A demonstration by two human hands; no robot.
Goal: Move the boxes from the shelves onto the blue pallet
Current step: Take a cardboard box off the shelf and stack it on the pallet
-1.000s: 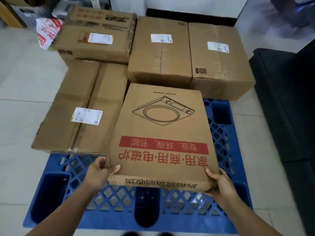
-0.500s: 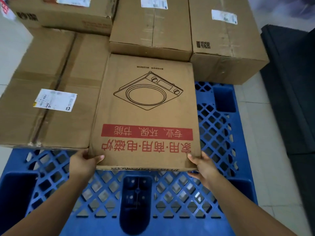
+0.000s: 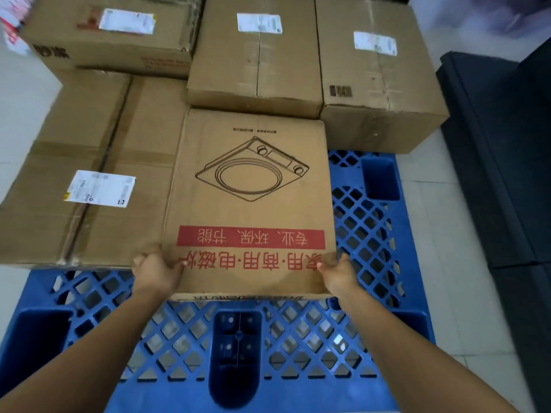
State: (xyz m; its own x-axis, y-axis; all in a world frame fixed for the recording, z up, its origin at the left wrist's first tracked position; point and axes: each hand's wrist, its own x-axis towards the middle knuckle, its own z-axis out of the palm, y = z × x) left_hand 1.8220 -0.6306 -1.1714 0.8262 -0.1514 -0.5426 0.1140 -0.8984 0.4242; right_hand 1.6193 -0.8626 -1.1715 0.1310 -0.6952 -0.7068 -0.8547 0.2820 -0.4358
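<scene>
A flat cardboard box [image 3: 252,186] printed with a cooker drawing and red lettering lies low over the blue pallet [image 3: 366,231], its far edge against the boxes behind. My left hand [image 3: 156,271] grips its near left corner, thumb on top. My right hand [image 3: 338,275] grips its near right corner. To its left a large box with a white label [image 3: 86,171] rests on the pallet. Behind stand two tall boxes [image 3: 256,55] [image 3: 375,76] and a box at the back left [image 3: 110,31].
The pallet's open grid shows in front of the box and along its right side. A black mat or low platform [image 3: 501,162] lies on the tiled floor to the right. Red and white packaging [image 3: 12,22] sits at the far left top.
The printed box has gone down and forward toward the pallet, closing on the boxes behind. Both hands kept their grip on its near corners. My view has moved closer.
</scene>
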